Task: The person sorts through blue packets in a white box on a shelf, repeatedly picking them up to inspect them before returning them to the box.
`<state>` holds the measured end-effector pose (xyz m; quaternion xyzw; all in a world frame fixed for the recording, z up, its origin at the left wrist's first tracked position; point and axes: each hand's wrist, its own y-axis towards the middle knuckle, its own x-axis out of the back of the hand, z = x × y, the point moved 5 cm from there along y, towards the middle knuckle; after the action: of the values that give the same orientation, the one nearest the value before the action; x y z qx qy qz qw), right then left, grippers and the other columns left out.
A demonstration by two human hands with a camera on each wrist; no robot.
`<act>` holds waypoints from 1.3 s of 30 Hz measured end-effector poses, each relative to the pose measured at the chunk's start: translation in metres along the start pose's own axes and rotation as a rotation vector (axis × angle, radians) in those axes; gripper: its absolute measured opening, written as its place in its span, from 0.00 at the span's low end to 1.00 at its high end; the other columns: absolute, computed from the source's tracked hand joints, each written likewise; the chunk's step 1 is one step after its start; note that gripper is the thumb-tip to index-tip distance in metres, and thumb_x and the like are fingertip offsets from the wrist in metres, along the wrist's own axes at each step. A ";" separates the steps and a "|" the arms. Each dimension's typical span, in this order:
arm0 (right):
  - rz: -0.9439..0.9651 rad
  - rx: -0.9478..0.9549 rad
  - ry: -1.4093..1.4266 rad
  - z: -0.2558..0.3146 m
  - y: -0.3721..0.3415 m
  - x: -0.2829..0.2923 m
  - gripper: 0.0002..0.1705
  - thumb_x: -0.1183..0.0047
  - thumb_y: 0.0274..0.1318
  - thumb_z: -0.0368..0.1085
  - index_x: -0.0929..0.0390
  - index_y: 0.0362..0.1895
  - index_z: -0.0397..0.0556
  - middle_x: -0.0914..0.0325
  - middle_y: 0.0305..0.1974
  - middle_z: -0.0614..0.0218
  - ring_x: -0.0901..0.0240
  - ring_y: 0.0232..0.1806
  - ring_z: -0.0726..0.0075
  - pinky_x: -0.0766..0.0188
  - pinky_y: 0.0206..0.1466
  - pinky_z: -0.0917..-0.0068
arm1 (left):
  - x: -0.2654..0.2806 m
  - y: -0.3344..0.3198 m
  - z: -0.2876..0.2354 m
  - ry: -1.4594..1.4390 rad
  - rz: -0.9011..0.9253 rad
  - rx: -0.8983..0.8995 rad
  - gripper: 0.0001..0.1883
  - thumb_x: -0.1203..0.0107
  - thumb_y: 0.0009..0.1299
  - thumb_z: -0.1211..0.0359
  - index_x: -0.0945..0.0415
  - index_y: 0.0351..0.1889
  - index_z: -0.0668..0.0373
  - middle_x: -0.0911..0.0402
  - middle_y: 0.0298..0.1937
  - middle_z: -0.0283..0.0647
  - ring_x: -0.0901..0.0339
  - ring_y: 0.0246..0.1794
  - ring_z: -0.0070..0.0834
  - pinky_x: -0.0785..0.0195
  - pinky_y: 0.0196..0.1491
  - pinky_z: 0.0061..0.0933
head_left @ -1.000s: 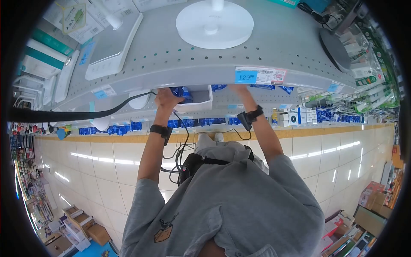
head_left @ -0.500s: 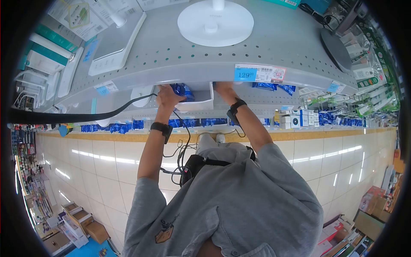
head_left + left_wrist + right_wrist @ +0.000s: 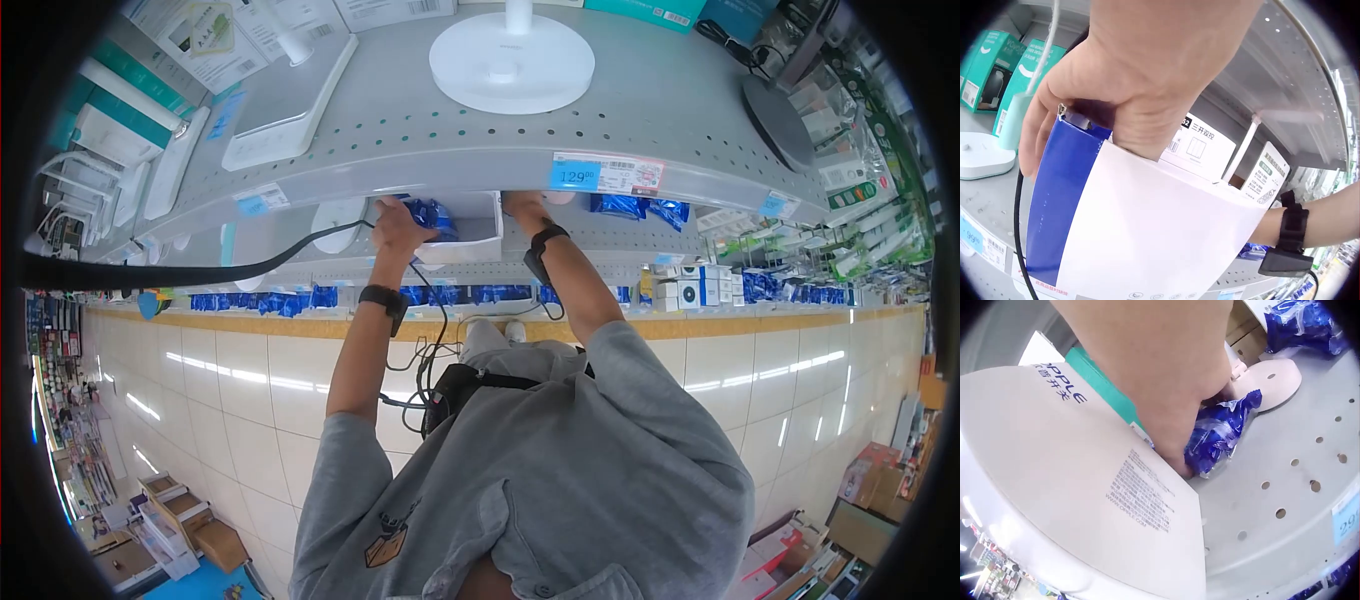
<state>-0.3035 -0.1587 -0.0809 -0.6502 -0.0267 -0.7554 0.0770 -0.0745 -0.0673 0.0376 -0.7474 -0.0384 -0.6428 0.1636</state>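
My left hand (image 3: 400, 232) grips the side wall of an open white box (image 3: 470, 246), its thumb hooked over the rim. In the left wrist view the box shows a blue side (image 3: 1063, 194) beneath the fingers. Blue foil packets (image 3: 432, 217) lie inside it. To the right of the box, partly under the upper shelf's edge, is my right hand (image 3: 522, 205). It holds a shiny blue foil packet (image 3: 1216, 434) between thumb and fingers, low over the perforated shelf. The box's lettered white side (image 3: 1141, 494) stands beside that hand; most of the fingers are hidden.
Above hangs the upper shelf's front edge (image 3: 400, 180), with a white lamp base (image 3: 512, 65) on it. More blue packets (image 3: 640, 208) lie to the right, near a pink round base (image 3: 1272, 384). A black cable (image 3: 1017, 231) runs beside the box.
My right hand has moved left along the shelf to beside the white box. My left hand keeps its grip on the box wall, and the head view has shifted slightly.
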 end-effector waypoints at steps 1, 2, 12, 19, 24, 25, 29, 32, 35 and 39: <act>-0.026 -0.005 0.036 0.001 -0.008 0.013 0.26 0.47 0.56 0.50 0.23 0.56 0.54 0.27 0.59 0.58 0.34 0.64 0.51 0.38 0.63 0.58 | 0.001 -0.001 -0.001 0.008 -0.005 0.002 0.66 0.23 0.40 0.46 0.54 0.66 0.75 0.35 0.60 0.52 0.22 0.53 0.44 0.22 0.49 0.36; -0.053 -0.012 0.072 0.003 -0.014 0.027 0.26 0.48 0.57 0.51 0.24 0.57 0.54 0.27 0.59 0.58 0.34 0.64 0.51 0.38 0.64 0.59 | 0.002 -0.002 -0.002 0.015 -0.010 0.003 0.66 0.23 0.40 0.45 0.54 0.66 0.75 0.35 0.59 0.51 0.21 0.52 0.43 0.22 0.48 0.35; -0.319 0.101 1.422 -0.068 -0.031 0.021 0.30 0.42 0.54 0.50 0.27 0.58 0.49 0.26 0.56 0.59 0.31 0.59 0.56 0.36 0.63 0.61 | 0.005 -0.001 -0.004 0.032 0.057 0.016 0.65 0.24 0.41 0.44 0.53 0.65 0.75 0.33 0.58 0.50 0.21 0.51 0.40 0.22 0.47 0.33; -0.146 0.207 0.992 -0.021 -0.138 0.151 0.47 0.29 0.39 0.41 0.38 0.64 0.42 0.31 0.59 0.47 0.34 0.62 0.50 0.36 0.64 0.65 | 0.001 0.000 -0.003 0.038 -0.018 -0.005 0.63 0.24 0.41 0.44 0.50 0.64 0.74 0.34 0.59 0.49 0.21 0.53 0.40 0.23 0.49 0.33; -0.073 0.291 0.729 0.007 -0.162 0.175 0.59 0.29 0.37 0.41 0.52 0.71 0.43 0.40 0.65 0.44 0.39 0.66 0.43 0.40 0.68 0.62 | 0.006 -0.004 -0.003 0.013 0.020 0.020 0.64 0.24 0.41 0.44 0.51 0.66 0.74 0.34 0.61 0.50 0.22 0.55 0.40 0.24 0.52 0.33; -0.070 0.327 0.730 0.011 -0.163 0.176 0.59 0.29 0.37 0.41 0.52 0.71 0.42 0.41 0.66 0.43 0.41 0.67 0.42 0.41 0.70 0.61 | 0.006 -0.003 -0.003 0.016 0.023 0.004 0.65 0.25 0.42 0.43 0.53 0.67 0.74 0.34 0.62 0.52 0.22 0.55 0.40 0.24 0.52 0.34; -0.136 0.421 0.643 0.019 -0.159 0.164 0.58 0.29 0.36 0.40 0.50 0.71 0.44 0.44 0.68 0.45 0.46 0.70 0.43 0.46 0.72 0.60 | -0.003 0.000 0.003 0.043 -0.018 -0.034 0.68 0.28 0.46 0.40 0.58 0.69 0.75 0.34 0.63 0.55 0.23 0.55 0.41 0.24 0.52 0.35; -0.114 0.429 0.614 0.028 -0.160 0.165 0.58 0.29 0.37 0.40 0.50 0.72 0.45 0.48 0.70 0.46 0.53 0.73 0.43 0.51 0.74 0.58 | 0.006 -0.005 0.006 0.020 -0.027 -0.062 0.64 0.33 0.51 0.38 0.55 0.69 0.76 0.31 0.61 0.57 0.21 0.53 0.42 0.24 0.50 0.37; -0.130 0.437 0.637 0.030 -0.156 0.155 0.57 0.30 0.36 0.40 0.48 0.71 0.45 0.49 0.70 0.47 0.55 0.73 0.40 0.52 0.74 0.56 | 0.012 -0.013 0.008 0.054 -0.073 -0.100 0.54 0.36 0.55 0.39 0.43 0.67 0.73 0.28 0.58 0.57 0.20 0.49 0.44 0.23 0.47 0.39; -0.215 0.500 0.534 0.040 -0.159 0.157 0.59 0.30 0.31 0.39 0.46 0.72 0.49 0.44 0.65 0.49 0.48 0.67 0.39 0.49 0.71 0.53 | 0.059 -0.063 -0.021 -0.317 -0.271 -0.382 0.19 0.41 0.63 0.52 0.19 0.32 0.61 0.18 0.34 0.53 0.19 0.35 0.48 0.26 0.38 0.45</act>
<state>-0.3110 -0.0088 0.0895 -0.3850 -0.2573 -0.8722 0.1579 -0.1011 -0.0229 0.1102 -0.8439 -0.0412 -0.5296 -0.0756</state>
